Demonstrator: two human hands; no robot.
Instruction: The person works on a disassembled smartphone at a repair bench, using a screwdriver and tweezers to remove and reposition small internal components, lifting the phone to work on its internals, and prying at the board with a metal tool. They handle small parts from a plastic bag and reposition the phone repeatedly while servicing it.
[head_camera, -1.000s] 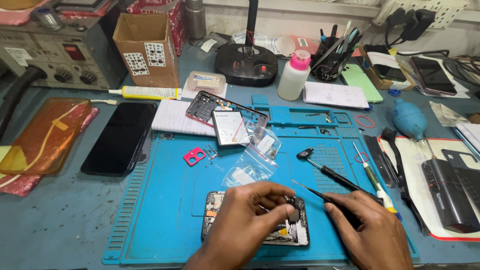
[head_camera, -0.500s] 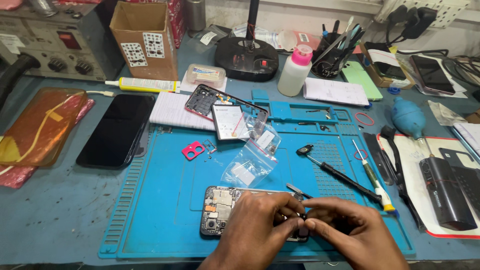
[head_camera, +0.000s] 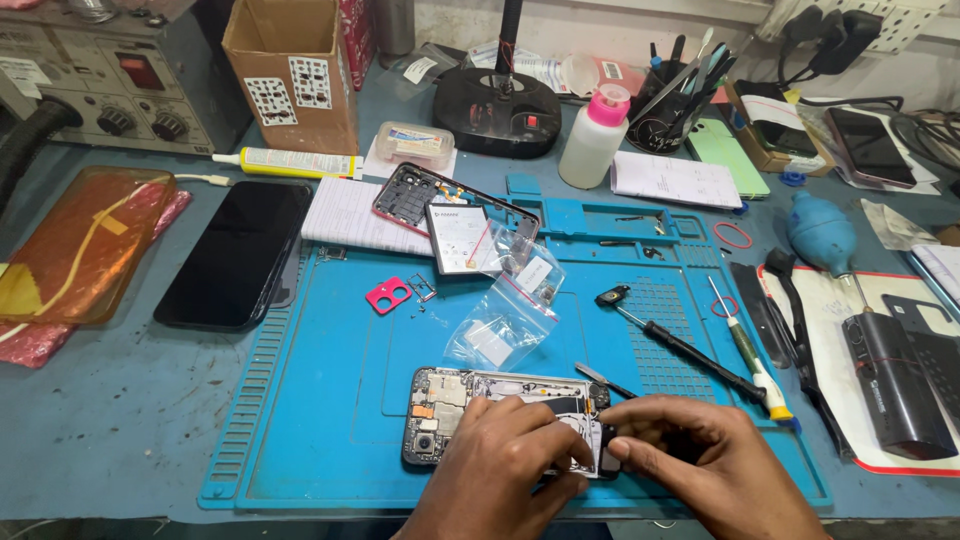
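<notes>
Head view: both hands meet over an opened phone lying flat near the front edge of a blue mat. Left hand lies across the phone's middle with fingers curled and pressed down on it, holding it in place. Right hand sits at the phone's right end, thumb and forefinger pinched narrow around a small dark part at that end; what the part is cannot be made out. Tweezers lie just behind the right hand, one tip near the phone's upper right corner. Clear plastic bags rest on the mat just behind the phone, and a pink camera bezel lies behind and to the left of it with tiny loose screws beside it. Farther back on the mat sit a white battery and a red-edged phone frame. Right of the phone, a black screwdriver and a green-handled screwdriver lie on the mat. Well left of the phone, off the mat, a black screen lies face up on the bench.
</notes>
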